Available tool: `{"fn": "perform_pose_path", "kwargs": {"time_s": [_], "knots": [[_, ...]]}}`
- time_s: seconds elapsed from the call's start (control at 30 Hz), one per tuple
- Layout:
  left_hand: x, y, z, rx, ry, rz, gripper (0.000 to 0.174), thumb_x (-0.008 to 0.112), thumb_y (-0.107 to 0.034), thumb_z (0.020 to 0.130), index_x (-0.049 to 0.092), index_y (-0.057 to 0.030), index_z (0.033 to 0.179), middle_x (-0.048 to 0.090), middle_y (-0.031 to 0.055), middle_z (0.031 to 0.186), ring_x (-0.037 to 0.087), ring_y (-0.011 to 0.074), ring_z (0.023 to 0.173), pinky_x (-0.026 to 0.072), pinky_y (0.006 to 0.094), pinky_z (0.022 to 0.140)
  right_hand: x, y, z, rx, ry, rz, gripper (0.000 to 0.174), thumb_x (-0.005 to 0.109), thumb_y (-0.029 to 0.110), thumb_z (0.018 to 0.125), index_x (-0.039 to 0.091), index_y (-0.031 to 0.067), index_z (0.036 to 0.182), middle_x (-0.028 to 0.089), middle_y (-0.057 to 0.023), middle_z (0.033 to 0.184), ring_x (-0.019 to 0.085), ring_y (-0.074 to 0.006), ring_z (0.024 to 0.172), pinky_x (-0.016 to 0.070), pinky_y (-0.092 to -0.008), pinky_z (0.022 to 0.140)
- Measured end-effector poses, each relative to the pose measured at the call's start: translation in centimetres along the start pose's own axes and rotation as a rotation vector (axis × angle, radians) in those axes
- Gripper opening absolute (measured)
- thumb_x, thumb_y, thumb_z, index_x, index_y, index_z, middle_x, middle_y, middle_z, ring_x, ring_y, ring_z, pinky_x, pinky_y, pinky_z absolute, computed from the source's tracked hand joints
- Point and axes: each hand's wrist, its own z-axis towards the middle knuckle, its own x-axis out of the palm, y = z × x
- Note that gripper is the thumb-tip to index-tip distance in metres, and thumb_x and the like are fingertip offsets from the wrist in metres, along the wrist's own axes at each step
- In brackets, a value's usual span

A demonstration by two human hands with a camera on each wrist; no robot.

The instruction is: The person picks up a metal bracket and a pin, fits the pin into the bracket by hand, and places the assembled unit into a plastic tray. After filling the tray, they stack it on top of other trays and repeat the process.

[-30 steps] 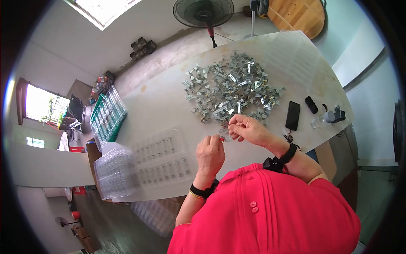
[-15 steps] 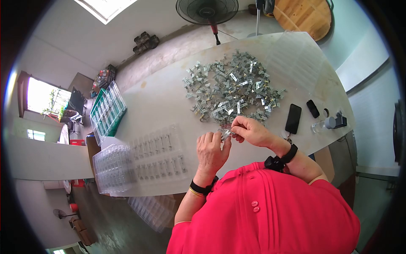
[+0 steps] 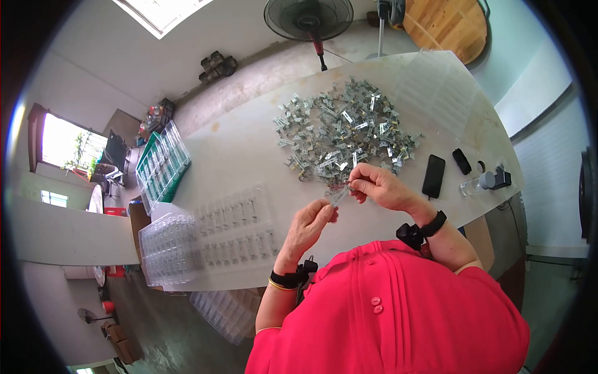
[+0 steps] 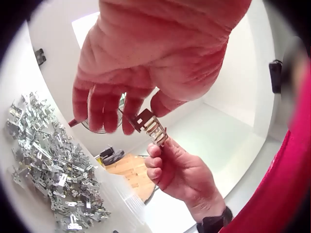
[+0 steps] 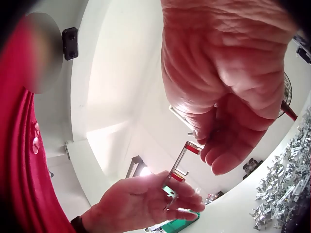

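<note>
A small slotted metal bracket (image 3: 341,197) spans the gap between both hands, just in front of the pile. My left hand (image 3: 305,228) pinches one end between thumb and forefinger. At the other end, the thumb and fingertips of my right hand (image 3: 380,187) grip it. In the right wrist view the bracket (image 5: 181,160) is long and thin with bent ends and reddish patches. Its slotted face (image 4: 154,130) shows in the left wrist view. Beyond the hands lies a wide heap of similar metal brackets (image 3: 349,131) on the pale table (image 3: 237,137).
A clear plastic tray (image 3: 266,212) with two rows of metal pieces lies at left, beside stacked clear trays (image 3: 165,249). Another clear tray leans on a green crate (image 3: 163,162). A phone (image 3: 433,176), a black object (image 3: 461,161) and a bottle (image 3: 476,185) are at right.
The left hand has turned from back-up to thumb-up and pinches the bracket's end. The bracket now shows stretched between both hands. The right hand keeps close to the same spot.
</note>
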Motion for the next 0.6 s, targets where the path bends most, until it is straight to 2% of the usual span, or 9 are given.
{"fn": "perform_pose_path", "kwargs": {"time_s": [0.03,0.13,0.17,0.23,0.27,0.33,0.47,0.57,0.6], "knots": [[-0.1,0.0,-0.2,-0.062,0.095,-0.201,0.027,0.055,-0.024,0.102,0.065,0.001,0.101,0.064,0.0044,0.086,0.062,0.0113,0.078,0.0509,0.0277,0.076,0.1,0.1,0.0,-0.004,0.0,-0.003,0.01,0.052,0.012,0.103,0.054,0.0046,0.097,0.058,-0.0001,0.082,0.055,-0.0073,0.074,0.0506,-0.0243,0.067],[-0.5,-0.5,-0.7,-0.081,0.131,-0.217,0.028,0.054,-0.025,0.103,0.065,0.0011,0.1,0.064,0.0027,0.088,0.063,0.0113,0.079,0.0515,0.0274,0.075,0.4,0.1,0.0,0.018,0.033,-0.005,0.01,0.055,0.014,0.102,0.055,0.0051,0.099,0.059,0.0001,0.082,0.055,-0.0073,0.073,0.0508,-0.0241,0.067],[-0.6,-0.4,-0.9,-0.075,0.132,-0.216,0.028,0.054,-0.025,0.103,0.065,0.0011,0.1,0.064,0.0027,0.088,0.063,0.0113,0.079,0.0515,0.0274,0.075,1.0,0.1,0.0,0.021,-0.053,-0.025,0.009,0.056,0.015,0.101,0.057,0.0054,0.1,0.058,0.0012,0.079,0.055,-0.007,0.071,0.0498,-0.0244,0.065],[-0.5,0.0,-1.2,-0.011,-0.006,-0.125,0.024,0.056,-0.021,0.102,0.064,0.0012,0.099,0.065,0.0035,0.088,0.063,0.0113,0.077,0.0516,0.0266,0.072,1.5,0.1,0.0,0.02,-0.139,-0.045,0.009,0.057,0.015,0.101,0.058,0.0057,0.1,0.058,0.0022,0.076,0.055,-0.0067,0.069,0.0489,-0.0247,0.063],[-0.6,0.4,-1.2,-0.007,-0.004,-0.124,0.024,0.056,-0.021,0.102,0.064,0.0012,0.099,0.065,0.0035,0.088,0.063,0.0113,0.077,0.0516,0.0266,0.072,1.5,-0.1,-0.1,-0.031,-0.191,-0.18,0.01,0.059,0.016,0.1,0.06,0.0055,0.1,0.058,0.0025,0.073,0.055,-0.0064,0.067,0.0477,-0.0256,0.061],[-0.7,0.9,-1.3,0.119,-0.187,0.178,0.018,0.059,-0.016,0.1,0.064,0.0011,0.096,0.064,0.0049,0.085,0.062,0.012,0.073,0.0506,0.0262,0.068,2.3,0.9,-0.4,-0.083,-0.252,-0.317,0.011,0.06,0.017,0.099,0.061,0.0053,0.099,0.057,0.0028,0.07,0.055,-0.006,0.065,0.0465,-0.0265,0.06],[-0.9,0.6,-1.7,0.229,-0.258,0.317,0.014,0.062,-0.012,0.097,0.063,0.0011,0.094,0.061,0.0075,0.083,0.061,0.014,0.071,0.0489,0.0277,0.065,4.9,2.2,-1.4,-0.043,-0.198,-0.486,0.014,0.062,0.019,0.095,0.063,0.0048,0.1,0.062,-0.0068,0.07,0.059,-0.0144,0.063,0.0467,-0.032,0.06],[-0.7,-0.1,-2.4,0.359,-0.339,0.411,0.01,0.063,-0.009,0.095,0.062,0.0009,0.092,0.06,0.0106,0.081,0.06,0.0197,0.069,0.0472,0.031,0.062,6.4,2.2,-1.4,-0.077,-0.21,-0.571,0.015,0.062,0.019,0.094,0.063,0.0047,0.1,0.064,-0.0129,0.074,0.062,-0.0227,0.065,0.0481,-0.0352,0.061],[-0.8,-0.3,-2.6,0.393,-0.352,0.439,0.009,0.063,-0.008,0.094,0.061,-0.0001,0.091,0.059,0.0122,0.082,0.059,0.0253,0.069,0.0466,0.0343,0.061,6.8,2.2,-1.4,-0.082,-0.231,-0.603,0.015,0.061,0.018,0.094,0.063,0.0045,0.1,0.064,-0.0151,0.075,0.064,-0.0272,0.067,0.0488,-0.037,0.062]]}}
